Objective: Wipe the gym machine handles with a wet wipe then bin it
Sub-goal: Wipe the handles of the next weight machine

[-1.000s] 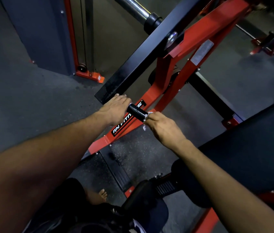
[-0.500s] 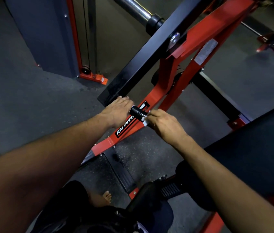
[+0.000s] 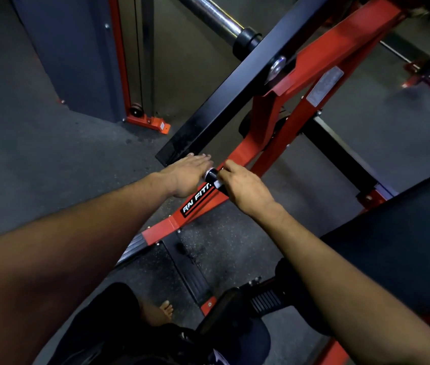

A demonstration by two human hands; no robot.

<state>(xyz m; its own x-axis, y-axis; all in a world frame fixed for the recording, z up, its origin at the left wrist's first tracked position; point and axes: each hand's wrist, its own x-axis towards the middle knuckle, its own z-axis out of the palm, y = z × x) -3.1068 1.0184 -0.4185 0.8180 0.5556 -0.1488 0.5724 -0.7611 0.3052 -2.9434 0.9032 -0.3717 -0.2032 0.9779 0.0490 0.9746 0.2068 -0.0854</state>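
Observation:
A short black handle sticks out from the red gym machine at the centre of the view. My right hand wraps around it with a white wet wipe pressed between palm and grip; only a small white edge of the wipe shows. My left hand lies flat with straight fingers just left of the handle's end cap, its fingertips at the end of a black steel beam. No bin is in view.
The red frame with a white-lettered label runs diagonally under my hands. A chrome bar crosses the top. A black padded bench fills the right side. Grey rubber floor lies to the left; my bare foot is below.
My right hand has slid with the wipe along the handle toward its end cap, covering more of the grip. My left hand stays flat beside it. The view has shifted slightly.

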